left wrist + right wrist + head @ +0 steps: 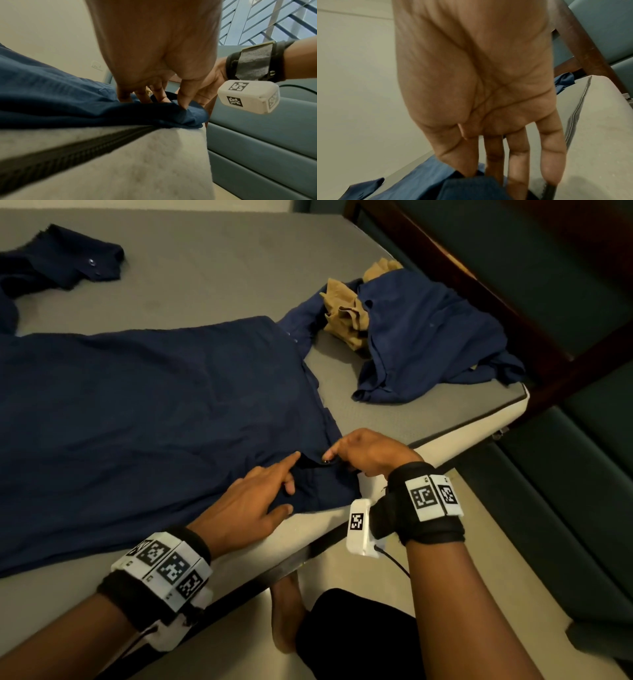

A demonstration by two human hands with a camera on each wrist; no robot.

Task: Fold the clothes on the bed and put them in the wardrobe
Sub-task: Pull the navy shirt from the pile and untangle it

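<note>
A navy shirt (154, 422) lies spread flat on the grey mattress (205, 268), its lower corner at the near edge. My left hand (291, 482) rests on that corner with its forefinger straight and pointing at the hem. In the left wrist view the left fingertips (183, 102) press down into the cloth (51, 94). My right hand (363, 453) arches over the same corner, forefinger tip beside a small button (325, 462). In the right wrist view the straight fingers (517, 162) touch the shirt (428, 180); a dark fold hides the forefinger tip.
A crumpled blue garment (428, 344) and a tan one (346, 316) lie at the mattress's far right corner. Another dark navy piece (61, 265) lies at the far left. A dark wooden bed frame (479, 302) and teal panels (582, 474) run along the right. My foot (287, 618) stands on the floor.
</note>
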